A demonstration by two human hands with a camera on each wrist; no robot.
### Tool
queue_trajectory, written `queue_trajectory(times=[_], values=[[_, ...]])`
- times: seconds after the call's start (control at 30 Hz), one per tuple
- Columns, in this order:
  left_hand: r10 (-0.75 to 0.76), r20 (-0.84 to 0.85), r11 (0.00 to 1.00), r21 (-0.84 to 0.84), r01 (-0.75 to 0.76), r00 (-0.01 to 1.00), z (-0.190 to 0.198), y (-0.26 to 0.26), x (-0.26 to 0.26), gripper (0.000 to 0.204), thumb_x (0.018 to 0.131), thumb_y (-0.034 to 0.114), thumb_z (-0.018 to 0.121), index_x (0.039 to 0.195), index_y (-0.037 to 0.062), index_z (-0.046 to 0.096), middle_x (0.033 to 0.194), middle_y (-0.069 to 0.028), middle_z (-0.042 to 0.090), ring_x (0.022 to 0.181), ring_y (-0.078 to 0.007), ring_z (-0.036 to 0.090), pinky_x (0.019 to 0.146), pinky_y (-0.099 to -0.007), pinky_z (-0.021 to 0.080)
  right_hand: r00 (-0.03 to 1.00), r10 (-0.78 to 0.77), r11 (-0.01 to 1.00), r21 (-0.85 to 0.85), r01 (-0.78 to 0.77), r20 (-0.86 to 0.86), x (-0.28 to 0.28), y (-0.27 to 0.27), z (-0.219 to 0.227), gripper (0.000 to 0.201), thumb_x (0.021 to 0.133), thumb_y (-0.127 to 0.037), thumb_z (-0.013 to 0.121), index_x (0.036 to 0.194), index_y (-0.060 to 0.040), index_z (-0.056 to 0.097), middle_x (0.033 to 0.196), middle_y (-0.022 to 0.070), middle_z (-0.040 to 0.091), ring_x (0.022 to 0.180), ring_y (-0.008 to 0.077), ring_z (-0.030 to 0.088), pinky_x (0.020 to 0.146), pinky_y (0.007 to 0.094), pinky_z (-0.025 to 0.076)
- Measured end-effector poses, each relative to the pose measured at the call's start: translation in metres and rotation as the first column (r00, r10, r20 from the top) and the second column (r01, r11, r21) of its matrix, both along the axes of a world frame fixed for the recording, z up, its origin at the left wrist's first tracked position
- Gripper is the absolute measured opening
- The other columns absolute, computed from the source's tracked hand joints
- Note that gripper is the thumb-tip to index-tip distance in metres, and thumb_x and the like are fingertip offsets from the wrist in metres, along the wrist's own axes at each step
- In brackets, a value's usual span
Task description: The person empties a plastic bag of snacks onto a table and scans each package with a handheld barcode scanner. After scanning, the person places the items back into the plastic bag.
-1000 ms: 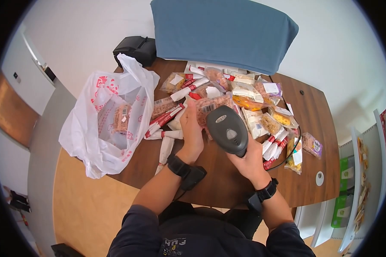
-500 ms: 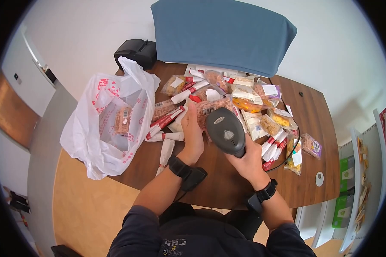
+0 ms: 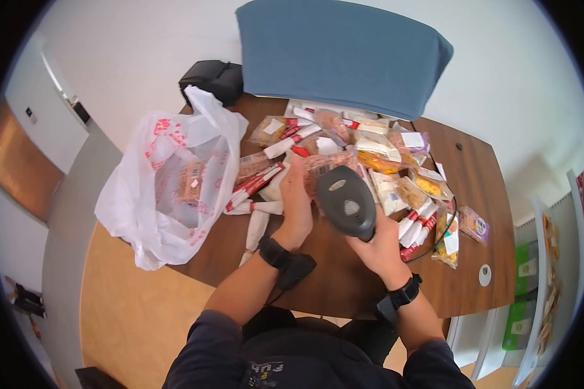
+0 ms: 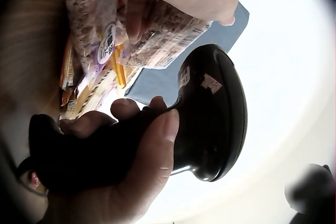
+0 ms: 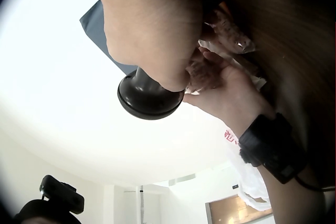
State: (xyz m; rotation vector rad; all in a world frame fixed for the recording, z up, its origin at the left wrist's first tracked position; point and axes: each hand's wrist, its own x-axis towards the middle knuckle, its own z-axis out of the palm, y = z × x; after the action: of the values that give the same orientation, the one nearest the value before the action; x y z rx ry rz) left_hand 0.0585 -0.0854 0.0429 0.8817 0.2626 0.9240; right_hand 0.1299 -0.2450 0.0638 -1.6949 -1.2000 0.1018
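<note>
One snack packet (image 4: 165, 37) sits gripped in the left hand (image 3: 296, 206) above the worktop (image 3: 331, 275), as the right hand (image 3: 383, 245) clasps a scanner (image 3: 345, 200) whose bulky head, so close, could knock the packet loose.

- Looks like a small shop or stockroom.
- Shows stocked shelves (image 3: 540, 259) at right edge.
- Shows packaged snacks (image 3: 428, 185) and barcode scanner (image 3: 347, 202) at centre.

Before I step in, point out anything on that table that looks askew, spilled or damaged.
The white plastic bag looks precarious: its side hangs past the left edge of the table. The packets lie in a jumbled heap, overlapping at odd angles. No spill or tear shows.
</note>
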Motion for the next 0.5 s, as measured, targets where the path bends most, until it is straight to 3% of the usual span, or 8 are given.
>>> queue_trajectory(times=[0.13,0.2,0.23,0.3,0.33,0.4,0.43,0.5], values=[[0.169,0.005,0.983,-0.073,-0.168,0.986,-0.011,0.004,0.009,0.048,0.105,0.044,0.042,0.113,0.0008,0.063,0.095,-0.005,0.069,0.074,-0.0097,0.066,0.057,-0.0212,0.052,0.996,-0.077,0.997,0.023,0.078,-0.047,0.002,0.002,-0.003,0.039,0.075,-0.013,0.077,0.107,0.0014,0.061,0.085,0.0201,0.07,0.083,0.032,0.072,0.073,0.0352,0.054],[0.102,0.024,0.995,0.003,-0.102,0.995,-0.001,0.001,0.001,0.048,0.105,0.043,0.043,0.113,0.0001,0.062,0.098,-0.0053,0.068,0.075,-0.0125,0.066,0.056,-0.025,0.053,0.994,-0.097,0.994,0.05,0.1,-0.052,0.004,0.003,-0.003,0.037,0.077,-0.013,0.076,0.108,0.0014,0.062,0.086,0.0179,0.071,0.081,0.0269,0.072,0.074,0.0336,0.054],[0.126,0.026,0.992,0.011,-0.127,0.992,-0.003,0.003,0.001,0.048,0.105,0.043,0.043,0.113,0.0001,0.062,0.098,-0.0053,0.068,0.075,-0.0125,0.066,0.056,-0.025,0.053,0.99,-0.116,0.993,0.029,0.118,-0.081,0.007,0.004,-0.004,0.037,0.078,-0.014,0.076,0.109,0.0013,0.063,0.086,0.017,0.072,0.081,0.0238,0.072,0.074,0.0329,0.053],[0.302,0.058,0.922,0.237,-0.308,0.951,-0.007,0.01,0.0,0.05,0.104,0.044,0.042,0.111,-0.0008,0.062,0.094,-0.0068,0.069,0.071,-0.0152,0.066,0.056,-0.0273,0.054,0.976,-0.145,0.989,-0.011,0.145,-0.162,0.008,0.004,-0.002,0.035,0.081,-0.016,0.076,0.109,0.0016,0.064,0.087,0.0164,0.072,0.081,0.0182,0.07,0.076,0.0315,0.052],[0.311,0.066,0.915,0.251,-0.317,0.948,-0.001,0.013,-0.008,0.05,0.104,0.044,0.042,0.111,-0.0008,0.062,0.094,-0.0068,0.069,0.071,-0.0152,0.066,0.056,-0.0273,0.054,0.978,-0.133,0.991,0.006,0.136,-0.162,0.01,0.006,-0.004,0.035,0.081,-0.016,0.076,0.109,0.0016,0.064,0.087,0.0164,0.072,0.081,0.0182,0.07,0.076,0.0315,0.052],[0.265,0.164,0.942,0.164,-0.291,0.95,0.013,0.016,-0.031,0.055,0.105,0.048,0.035,0.111,-0.0004,0.059,0.102,-0.0119,0.069,0.074,-0.0198,0.068,0.062,-0.0333,0.056,0.962,-0.145,0.988,0.025,0.155,-0.233,0.015,0.008,-0.012,0.035,0.082,-0.016,0.076,0.109,0.0022,0.064,0.088,0.0164,0.072,0.08,0.0162,0.067,0.076,0.0311,0.051],[0.312,0.204,0.927,0.148,-0.344,0.928,0.029,0.018,-0.04,0.056,0.105,0.05,0.032,0.113,0.0008,0.058,0.098,-0.0116,0.069,0.074,-0.0217,0.068,0.063,-0.0342,0.057,0.963,-0.143,0.988,0.027,0.153,-0.23,0.016,0.008,-0.012,0.035,0.082,-0.018,0.076,0.108,0.0029,0.064,0.087,0.0171,0.071,0.077,0.0176,0.066,0.076,0.0314,0.051],[0.341,0.18,0.927,0.098,-0.361,0.923,0.029,0.041,-0.068,0.06,0.103,0.055,0.031,0.117,0.0026,0.056,0.1,-0.0099,0.069,0.08,-0.022,0.069,0.068,-0.0337,0.058,0.963,-0.144,0.988,0.013,0.151,-0.226,0.016,0.008,-0.012,0.036,0.082,-0.02,0.076,0.107,0.003,0.064,0.087,0.0173,0.071,0.077,0.0182,0.066,0.076,0.0316,0.051]])
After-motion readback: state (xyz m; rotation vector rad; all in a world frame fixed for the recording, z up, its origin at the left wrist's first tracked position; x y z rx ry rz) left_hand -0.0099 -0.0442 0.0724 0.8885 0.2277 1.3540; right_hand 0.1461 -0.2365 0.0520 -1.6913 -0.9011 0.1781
